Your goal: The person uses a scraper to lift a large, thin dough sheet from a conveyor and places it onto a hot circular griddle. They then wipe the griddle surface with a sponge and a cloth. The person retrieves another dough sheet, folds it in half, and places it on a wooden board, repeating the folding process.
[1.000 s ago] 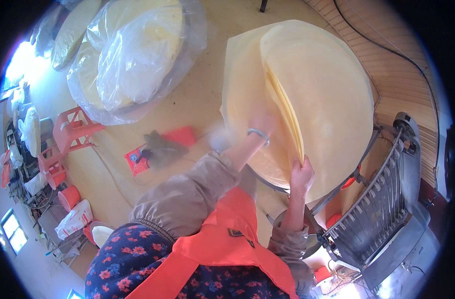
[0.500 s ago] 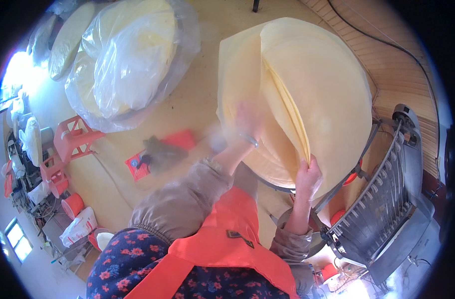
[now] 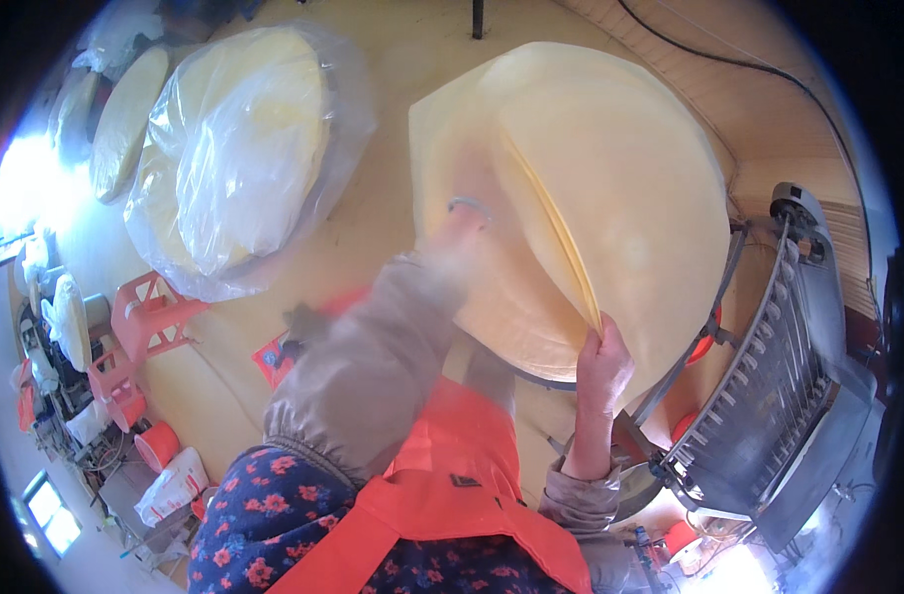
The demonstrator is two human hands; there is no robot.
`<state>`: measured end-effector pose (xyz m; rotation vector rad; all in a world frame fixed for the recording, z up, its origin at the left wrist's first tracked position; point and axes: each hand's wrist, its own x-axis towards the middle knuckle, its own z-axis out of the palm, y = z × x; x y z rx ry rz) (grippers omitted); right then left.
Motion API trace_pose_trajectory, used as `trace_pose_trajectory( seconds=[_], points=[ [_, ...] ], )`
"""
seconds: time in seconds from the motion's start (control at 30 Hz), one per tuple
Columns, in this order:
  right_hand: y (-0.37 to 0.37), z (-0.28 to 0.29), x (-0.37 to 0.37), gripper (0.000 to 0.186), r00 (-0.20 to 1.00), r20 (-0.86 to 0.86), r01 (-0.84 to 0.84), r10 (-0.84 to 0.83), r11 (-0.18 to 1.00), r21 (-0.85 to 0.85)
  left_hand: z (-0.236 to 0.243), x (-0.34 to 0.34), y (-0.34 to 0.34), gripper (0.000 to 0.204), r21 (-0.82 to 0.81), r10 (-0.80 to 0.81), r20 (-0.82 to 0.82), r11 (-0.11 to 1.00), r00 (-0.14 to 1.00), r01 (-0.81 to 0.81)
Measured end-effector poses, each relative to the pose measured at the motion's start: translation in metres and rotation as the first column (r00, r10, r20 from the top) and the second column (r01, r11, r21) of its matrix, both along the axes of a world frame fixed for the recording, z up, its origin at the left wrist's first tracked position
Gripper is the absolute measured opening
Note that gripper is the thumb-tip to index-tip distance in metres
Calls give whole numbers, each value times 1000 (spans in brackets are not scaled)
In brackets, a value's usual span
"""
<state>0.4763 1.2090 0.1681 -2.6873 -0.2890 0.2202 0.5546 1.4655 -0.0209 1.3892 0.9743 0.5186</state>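
A large round stack of thin pale yellow sheets [image 3: 650,178] rests on a dark metal stand [image 3: 734,267]. My right hand [image 3: 602,354] is closed on the lower end of a folded-up edge of several sheets, which forms a long curved yellow ridge across the stack. My left hand [image 3: 472,183], with a bracelet on its wrist, reaches over the left part of the stack beside that ridge; it is smeared by motion, so its fingers cannot be made out.
Plastic-covered stacks of round sheets [image 3: 244,158] lie at upper left. Below them are red stools [image 3: 145,312], red buckets [image 3: 157,444] and clutter. A grey slatted machine [image 3: 744,416] stands at right. A red flat object [image 3: 274,361] lies on the floor [image 3: 214,396].
My left hand and forearm have moved forward and a little left over the stack. My right hand still grips the folded edge, with little movement. The whole view has shifted slightly.
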Motion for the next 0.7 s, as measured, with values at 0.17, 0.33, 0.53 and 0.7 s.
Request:
trace_pose_trajectory(
  seconds=[0.17, 0.33, 0.53, 0.7],
  points=[
    [-4, -5, -4, 25, 993, 105, -50, 45, 997, 52, 22, -23, 1, 63, -799, -39, 396, 478, 918, 365],
    [5, -40, -35, 25, 978, 79, -185, 192, 979, -90, 48, -76, -35, 67, -821, -75, 513, 249, 855, 514],
    [11, -86, -79, 25, 985, 73, -161, 158, 986, 37, 75, -103, -60, 43, -364, -700, -142, 695, 700, 620],
    [-29, -66, -131, 59, 733, -680, 528, 16, 617, 584, 103, -88, -72, 22, -327, -613, -172, 774, 771, 543]
  ],
)
